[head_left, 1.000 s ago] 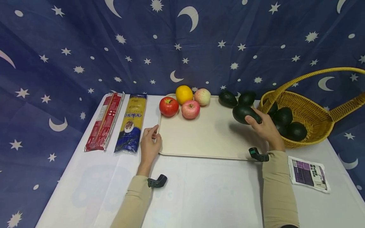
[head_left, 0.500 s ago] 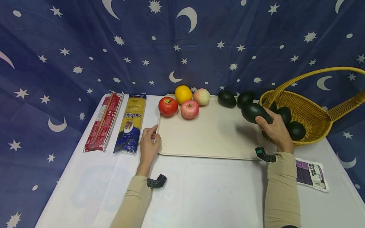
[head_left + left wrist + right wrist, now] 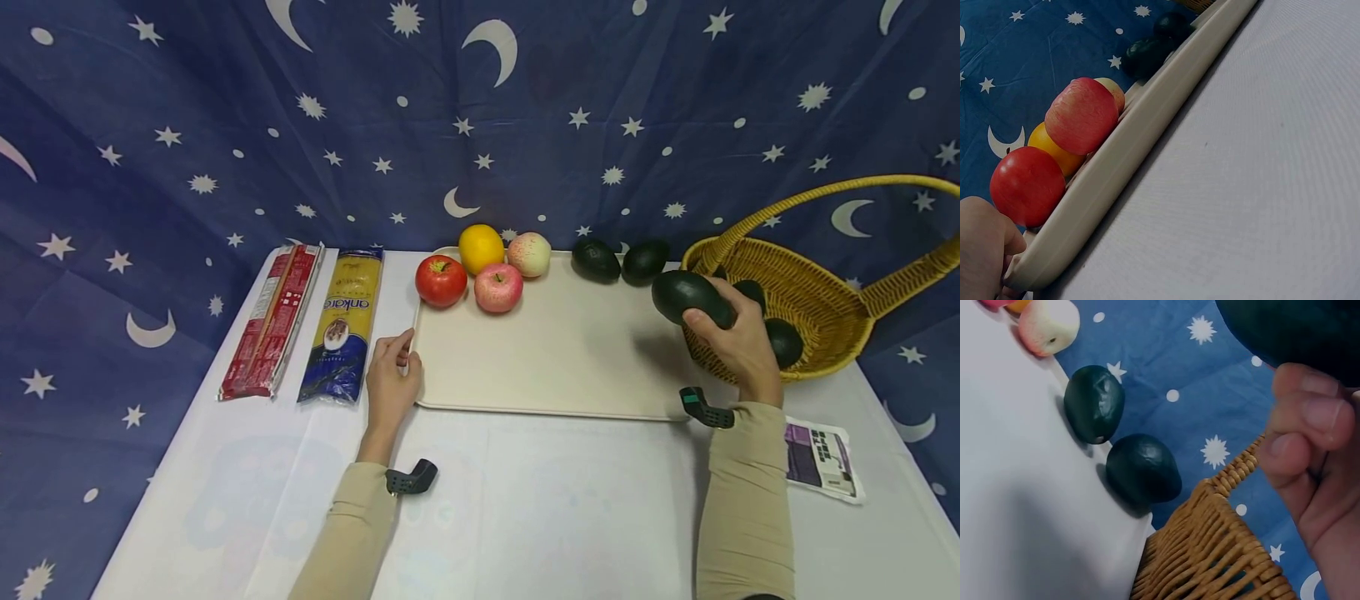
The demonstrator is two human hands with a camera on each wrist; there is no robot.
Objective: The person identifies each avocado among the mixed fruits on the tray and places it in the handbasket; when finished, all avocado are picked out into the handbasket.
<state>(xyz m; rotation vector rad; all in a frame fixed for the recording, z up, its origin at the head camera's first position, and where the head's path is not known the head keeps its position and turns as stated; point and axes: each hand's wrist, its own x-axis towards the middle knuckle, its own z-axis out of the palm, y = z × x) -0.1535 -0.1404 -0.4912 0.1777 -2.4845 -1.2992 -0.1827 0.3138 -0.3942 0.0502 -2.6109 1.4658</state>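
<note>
In the head view my right hand [image 3: 738, 337] grips a dark green avocado [image 3: 692, 298] above the right end of a cream tray [image 3: 540, 367], beside the wicker basket [image 3: 840, 275]. The right wrist view shows its fingers curled against that avocado [image 3: 1297, 331]. My left hand [image 3: 393, 383] holds the tray's left edge, its fingers bent at the rim [image 3: 1094, 200]. Two more avocados, one of them at the tray's back right [image 3: 596, 261], lie side by side. Several avocados [image 3: 783, 342] sit in the basket, partly hidden by my right hand.
A red apple [image 3: 441, 281], a pink apple [image 3: 498, 287], an orange [image 3: 482, 248] and a peach [image 3: 529, 254] cluster at the tray's back left. Red [image 3: 273, 321] and yellow-blue pasta packs [image 3: 341, 325] lie left. A purple-white packet [image 3: 823, 460] lies right, partly behind my sleeve.
My right hand has moved right with the avocado, from over the tray toward the basket, covering more of the basket's contents. The left hand stays at the tray's edge.
</note>
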